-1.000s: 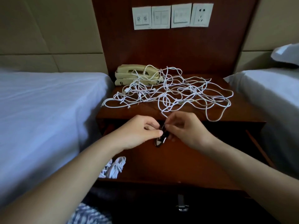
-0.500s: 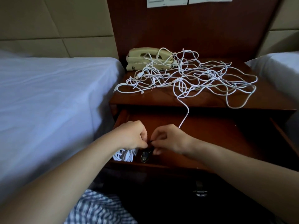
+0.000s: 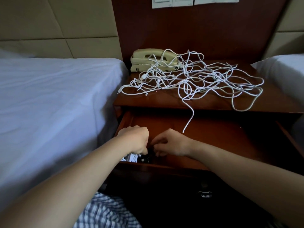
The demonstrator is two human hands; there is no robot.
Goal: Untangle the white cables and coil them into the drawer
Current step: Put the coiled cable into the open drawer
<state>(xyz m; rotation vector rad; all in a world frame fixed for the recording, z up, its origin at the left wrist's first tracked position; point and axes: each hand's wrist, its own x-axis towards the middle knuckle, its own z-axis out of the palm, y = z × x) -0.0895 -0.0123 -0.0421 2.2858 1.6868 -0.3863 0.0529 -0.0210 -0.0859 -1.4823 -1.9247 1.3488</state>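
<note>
In the front left corner of the drawer [image 3: 222, 137], the left hand [image 3: 134, 140] and right hand [image 3: 171, 143] pinch a small dark object [image 3: 146, 158] beside a coiled cable [image 3: 132, 157]; tangled cables [image 3: 197, 79] cover the nightstand [image 3: 164, 102].

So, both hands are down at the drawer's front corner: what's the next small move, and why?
Probably lift the right hand to the cable end dangling from the nightstand into the drawer and draw it from the tangle. A white coil already lies in the front left corner by the left hand, the tangle is far from sorted, and that end is nearest.
</note>
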